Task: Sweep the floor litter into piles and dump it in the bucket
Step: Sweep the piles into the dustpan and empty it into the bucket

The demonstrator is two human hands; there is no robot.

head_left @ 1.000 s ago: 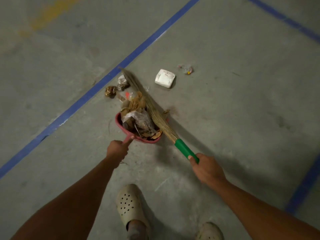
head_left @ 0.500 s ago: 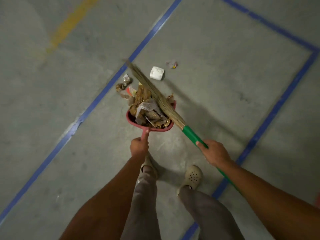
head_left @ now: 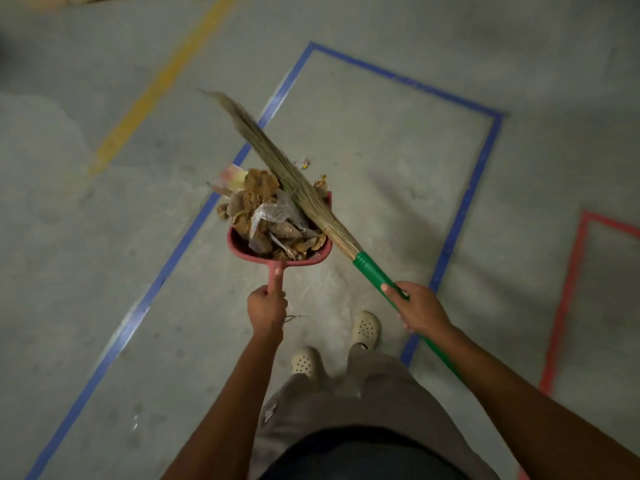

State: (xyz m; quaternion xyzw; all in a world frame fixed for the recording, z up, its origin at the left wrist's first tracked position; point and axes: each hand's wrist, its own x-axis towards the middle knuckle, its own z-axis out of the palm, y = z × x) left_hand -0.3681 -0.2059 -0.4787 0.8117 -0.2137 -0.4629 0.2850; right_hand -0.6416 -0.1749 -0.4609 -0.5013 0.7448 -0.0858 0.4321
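My left hand [head_left: 266,311] grips the handle of a red dustpan [head_left: 242,249], held up off the floor in front of me. The pan is heaped with litter [head_left: 266,213]: brown crumpled paper, dry leaves and clear plastic wrap. My right hand [head_left: 420,308] is closed around the green handle of a grass broom [head_left: 298,188]. The broom's bristles lie slantwise across the right side of the heap, tip pointing up and left. One small scrap of litter [head_left: 302,163] shows on the floor beyond the pan. No bucket is in view.
Grey concrete floor with a blue taped rectangle [head_left: 460,209] around me, a yellow line [head_left: 156,88] at the upper left and a red taped outline [head_left: 568,292] at the right. My feet in pale perforated clogs [head_left: 366,329] stand just behind the pan.
I have straightened up and lifted the loaded dustpan off the floor, with the broom still pressed against the heap. The white box on the floor has gone out of sight.
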